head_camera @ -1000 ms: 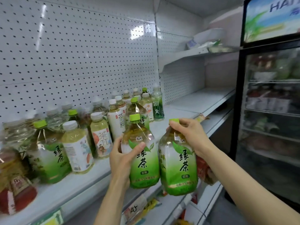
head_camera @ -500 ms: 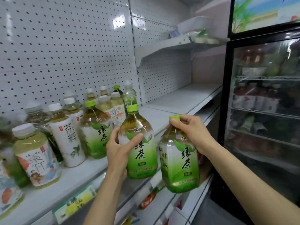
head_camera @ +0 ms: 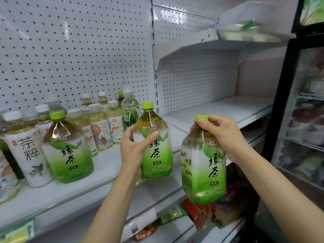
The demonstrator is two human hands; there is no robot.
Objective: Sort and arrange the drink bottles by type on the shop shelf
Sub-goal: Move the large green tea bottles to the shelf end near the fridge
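My left hand (head_camera: pixel 135 148) grips the shoulder of a large green-tea bottle (head_camera: pixel 158 155) with a green cap, its base at the front of the white shelf (head_camera: pixel 112 169). My right hand (head_camera: pixel 222 135) holds a second green-tea bottle (head_camera: pixel 205 171) by its neck and cap, in the air in front of the shelf edge. A third green-tea bottle (head_camera: pixel 68 151) stands on the shelf to the left. Behind and left of it stand several smaller white-capped tea bottles (head_camera: pixel 103 127) and a clear water bottle (head_camera: pixel 130 111).
The shelf section to the right (head_camera: pixel 219 111) is bare white metal against pegboard. A glass-door drinks fridge (head_camera: pixel 305 123) stands at the far right. Packaged goods (head_camera: pixel 201 213) lie on the lower shelf under the held bottle. An upper shelf (head_camera: pixel 245 34) holds plastic-wrapped items.
The view has shifted right along the shelf and closer. Both hands still hold their green-tea bottles; the left bottle has come down to the shelf front and the right one hangs lower.
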